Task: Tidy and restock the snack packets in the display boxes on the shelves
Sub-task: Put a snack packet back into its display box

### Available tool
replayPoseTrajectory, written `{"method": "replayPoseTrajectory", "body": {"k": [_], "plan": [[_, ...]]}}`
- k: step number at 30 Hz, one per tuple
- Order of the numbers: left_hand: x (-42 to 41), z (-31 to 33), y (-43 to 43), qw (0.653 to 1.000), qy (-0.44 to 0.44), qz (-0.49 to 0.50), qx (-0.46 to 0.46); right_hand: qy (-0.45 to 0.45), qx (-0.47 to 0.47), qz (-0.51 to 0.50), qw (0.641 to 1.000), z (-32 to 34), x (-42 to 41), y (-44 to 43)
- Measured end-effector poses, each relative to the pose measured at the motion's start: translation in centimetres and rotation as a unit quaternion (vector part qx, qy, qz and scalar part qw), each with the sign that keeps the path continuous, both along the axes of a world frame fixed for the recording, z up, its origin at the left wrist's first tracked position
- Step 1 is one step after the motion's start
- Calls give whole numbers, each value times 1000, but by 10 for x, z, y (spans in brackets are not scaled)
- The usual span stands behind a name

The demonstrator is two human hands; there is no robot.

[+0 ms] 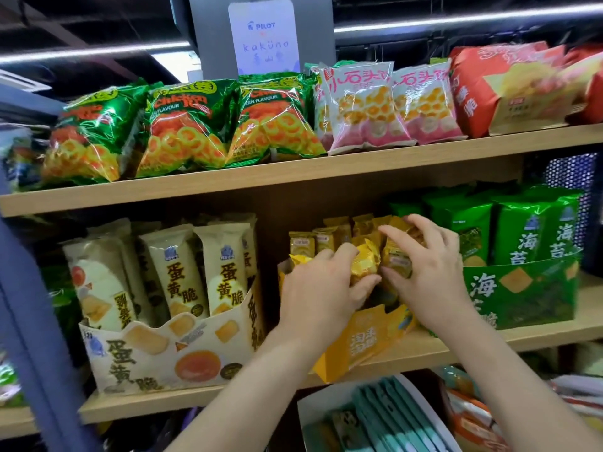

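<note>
Left hand [321,285] grips one yellow packet [365,259], right hand [430,265] a second packet [396,261], in the yellow display box [359,344]. Three display boxes on wooden shelf [528,336]; three green chicken-ring bags [186,125] above the hands.

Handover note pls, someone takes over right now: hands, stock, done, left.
Left hand: grips a yellow packet in the yellow display box, middle shelf.
Right hand: grips gold packets at that box's right side.
Done: cream box and green box beside it look full, packets upright.
Left: stand the yellow box's packets in rows; the box sits skewed, so square it up.
</note>
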State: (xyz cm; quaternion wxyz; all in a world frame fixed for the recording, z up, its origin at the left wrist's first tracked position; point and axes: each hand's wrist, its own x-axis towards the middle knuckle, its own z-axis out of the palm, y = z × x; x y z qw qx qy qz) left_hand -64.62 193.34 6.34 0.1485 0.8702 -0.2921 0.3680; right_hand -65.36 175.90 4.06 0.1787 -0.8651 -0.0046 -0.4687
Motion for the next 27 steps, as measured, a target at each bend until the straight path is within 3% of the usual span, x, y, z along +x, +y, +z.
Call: {"method": "replayPoseTrajectory", "body": {"k": [3, 7, 9, 11, 15, 22, 27], "plan": [[3, 4, 5, 1000, 5, 29, 8, 15, -4, 78, 997, 1, -10, 5], [5, 19, 26, 977, 161, -121, -73, 95, -45, 164, 981, 15, -36, 18], [9, 30, 41, 962, 167, -170, -132, 139, -75, 160, 974, 22, -41, 23], [17, 38, 57, 970, 171, -144, -99, 155, -72, 150, 974, 27, -41, 25], [38, 42, 65, 975, 205, -66, 55, 140, -61, 128, 980, 31, -36, 28], [61, 47, 60, 978, 204, -33, 35, 155, -145, 93, 973, 34, -26, 48], [64, 51, 55, 991, 132, 7, 15, 152, -102, 85, 979, 39, -11, 47]]}}
